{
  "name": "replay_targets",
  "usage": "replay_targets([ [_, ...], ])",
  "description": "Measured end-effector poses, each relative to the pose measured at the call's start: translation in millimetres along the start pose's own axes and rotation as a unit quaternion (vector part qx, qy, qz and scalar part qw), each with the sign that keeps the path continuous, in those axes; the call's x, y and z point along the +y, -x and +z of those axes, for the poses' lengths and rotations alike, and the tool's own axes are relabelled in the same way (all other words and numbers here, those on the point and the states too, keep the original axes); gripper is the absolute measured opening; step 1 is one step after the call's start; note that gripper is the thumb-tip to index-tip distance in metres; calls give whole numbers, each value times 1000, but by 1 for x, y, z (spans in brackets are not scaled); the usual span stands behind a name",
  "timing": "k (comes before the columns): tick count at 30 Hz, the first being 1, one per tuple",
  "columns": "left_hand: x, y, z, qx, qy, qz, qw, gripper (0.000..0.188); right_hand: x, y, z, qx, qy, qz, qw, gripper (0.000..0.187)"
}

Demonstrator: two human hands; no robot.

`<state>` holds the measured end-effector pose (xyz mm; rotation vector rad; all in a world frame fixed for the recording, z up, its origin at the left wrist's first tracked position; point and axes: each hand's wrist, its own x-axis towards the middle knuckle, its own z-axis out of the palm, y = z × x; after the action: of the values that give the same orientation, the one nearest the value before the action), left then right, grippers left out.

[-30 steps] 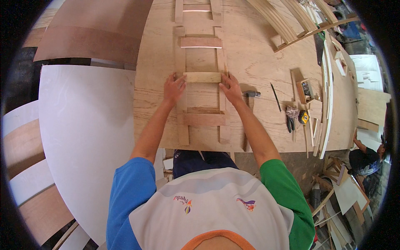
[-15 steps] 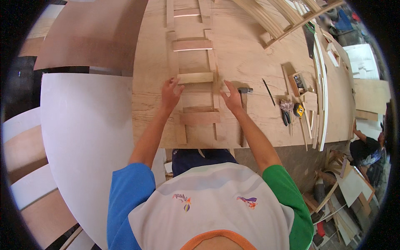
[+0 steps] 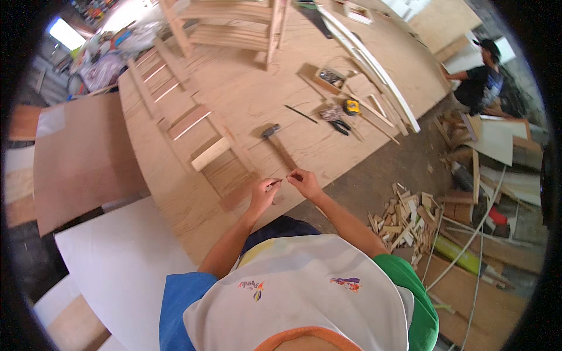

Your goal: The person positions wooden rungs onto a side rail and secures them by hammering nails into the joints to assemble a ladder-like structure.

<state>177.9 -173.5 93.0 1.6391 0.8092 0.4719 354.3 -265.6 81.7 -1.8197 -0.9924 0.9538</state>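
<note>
Turning away from the pale, flat wooden slat (image 3: 211,154), touched at both ends a second ago, now left unheld across two long, light-wood rails (image 3: 237,146). Probably settled enough to stay put without steadying, judging by that. Lying between a reddish-brown slat with a white edge (image 3: 190,121) and a plain reddish-brown slat (image 3: 239,193) nearest the body, all on the broad plywood counter (image 3: 246,93).

Gathering the bare left hand (image 3: 263,197) and bare right hand (image 3: 304,184) close together instead, near the counter's edge. Pinching with the left grip, perhaps on something small and dark; cannot tell for certain. Curling the right grip's fingertips inward, just by the handle end of a dark-headed, wooden-handled hammer (image 3: 281,149); cannot tell whether grasping, touching or empty.

Swinging the view rightward too, now taking in a heap of mixed wood offcuts (image 3: 404,219) on the floor. Lying beyond the hammer: black-handled pliers (image 3: 339,126) and a yellow-and-black tape measure (image 3: 351,107).
</note>
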Motion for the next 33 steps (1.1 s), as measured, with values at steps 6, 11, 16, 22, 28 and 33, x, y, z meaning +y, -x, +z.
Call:
replay_targets([
  [6, -1, -25, 50, -72, 62, 42, 995, 21, 17, 66, -50, 99, 16, 49, 994, 15],
  [11, 40, -72, 75, -104, 21, 13, 994, 22, 46, 71, -96, 155, -81, 69, 982, 12],
  [16, 61, -155, 108, -28, 15, 107, 994, 22, 62, -6, -159, 133, -113, 21, 984, 12],
  [22, 87, -254, 161, 23, -7, 53, 998, 22, 85, -150, -264, 98, 31, -46, 994, 16],
  [28, 74, -333, 217, 102, -40, 40, 993, 23, 97, -273, -329, 93, 96, -101, 986, 19],
  [33, 64, -372, 239, 137, -118, 29, 983, 31, 101, -333, -352, 50, 166, -135, 976, 20],
])
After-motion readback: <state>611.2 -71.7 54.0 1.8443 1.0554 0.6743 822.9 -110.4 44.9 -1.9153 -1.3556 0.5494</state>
